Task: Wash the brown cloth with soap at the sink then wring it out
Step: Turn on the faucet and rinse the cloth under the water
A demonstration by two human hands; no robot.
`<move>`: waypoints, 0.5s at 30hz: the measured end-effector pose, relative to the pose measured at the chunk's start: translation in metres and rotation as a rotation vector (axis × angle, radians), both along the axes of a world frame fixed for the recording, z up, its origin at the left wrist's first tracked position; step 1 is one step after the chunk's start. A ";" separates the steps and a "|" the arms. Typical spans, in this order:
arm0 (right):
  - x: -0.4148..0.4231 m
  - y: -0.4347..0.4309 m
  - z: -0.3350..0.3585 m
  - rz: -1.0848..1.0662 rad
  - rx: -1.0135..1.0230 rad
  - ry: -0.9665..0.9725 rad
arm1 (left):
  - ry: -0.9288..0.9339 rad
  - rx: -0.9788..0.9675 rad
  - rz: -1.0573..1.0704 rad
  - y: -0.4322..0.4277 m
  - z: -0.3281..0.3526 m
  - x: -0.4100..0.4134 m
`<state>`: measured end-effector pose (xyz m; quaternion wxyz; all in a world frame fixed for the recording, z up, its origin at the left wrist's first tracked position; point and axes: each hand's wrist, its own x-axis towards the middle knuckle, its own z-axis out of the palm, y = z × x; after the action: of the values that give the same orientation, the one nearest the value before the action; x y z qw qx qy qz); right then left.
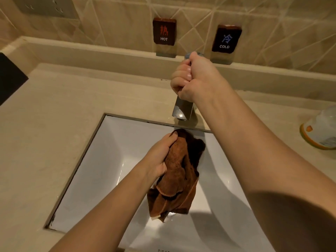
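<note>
My left hand [160,157] grips the bunched brown cloth [179,175] and holds it over the white rectangular sink [101,160], just below the spout. The cloth's lower folds hang down toward the basin floor. My right hand [192,77] is closed around the handle of the chrome faucet [182,110] at the sink's back edge. No water stream shows under the spout. No soap shows on the cloth.
HOT [164,31] and COLD [226,39] signs stand on the ledge by the tiled wall. A white bottle with an orange base [320,130] lies on the beige counter [45,133] at the right. A dark object [11,79] sits at the left edge.
</note>
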<state>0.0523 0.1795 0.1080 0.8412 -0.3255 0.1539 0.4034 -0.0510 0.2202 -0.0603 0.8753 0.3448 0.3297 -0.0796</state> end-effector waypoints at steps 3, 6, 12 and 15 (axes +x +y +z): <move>0.003 0.006 -0.003 -0.034 0.001 0.018 | -0.017 0.058 -0.012 0.002 -0.002 0.002; 0.007 0.008 0.001 -0.056 -0.085 0.032 | -0.020 0.127 -0.019 0.005 -0.004 0.005; 0.010 0.009 0.003 -0.067 -0.095 0.070 | -0.042 0.153 -0.046 0.007 -0.008 0.006; 0.011 0.008 0.004 -0.059 -0.079 0.065 | -0.040 0.141 -0.050 0.007 -0.011 0.006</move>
<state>0.0628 0.1877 0.1116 0.8337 -0.3407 0.2064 0.3824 -0.0449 0.2270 -0.0712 0.8529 0.4153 0.3083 -0.0709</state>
